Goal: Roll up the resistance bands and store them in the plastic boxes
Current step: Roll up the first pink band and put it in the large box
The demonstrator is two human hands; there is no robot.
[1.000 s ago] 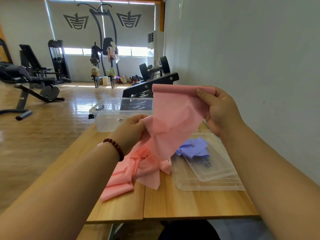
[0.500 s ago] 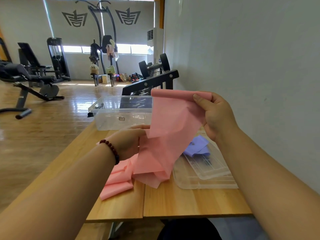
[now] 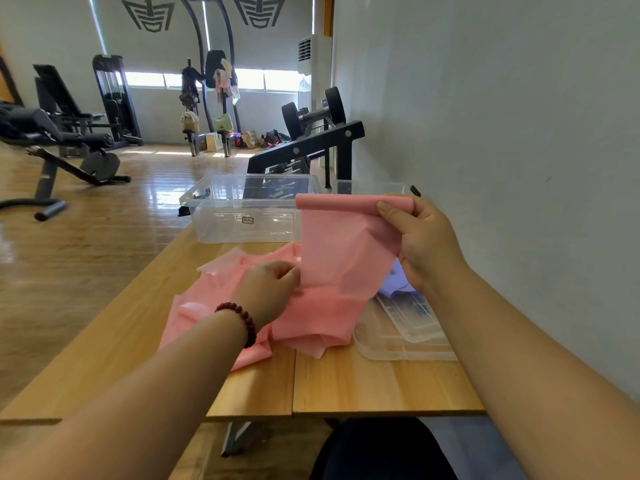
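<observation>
- Pink and thin, the resistance band (image 3: 346, 258) is hanging from its rolled top edge, its slack heaping on the table (image 3: 363, 386) at twelve o'clock.
- The right hand (image 3: 422, 244) is pinching the roll's end at one o'clock, and the left hand (image 3: 270, 292) is pinching the side edge at eleven.
- It is looking light, floppy and stretchy, so it is probably best held at both ends of the roll.

Daylight pours in from the far windows (image 3: 149, 79), blown out almost to white; it lays a hard glare in streaks on the wooden floor (image 3: 162, 199) and glints off the clear plastic box (image 3: 242, 216); the room is bright and even, the grey wall (image 3: 519, 133) softly lit; shadows under the pink band (image 3: 332, 258) on the table (image 3: 363, 382) are faint and soft-edged; the wide lens bows the machine frame (image 3: 214, 67) up top and swells the forearms (image 3: 156, 393) at the bottom corners; distant gear (image 3: 52, 133) looks slightly soft.
</observation>
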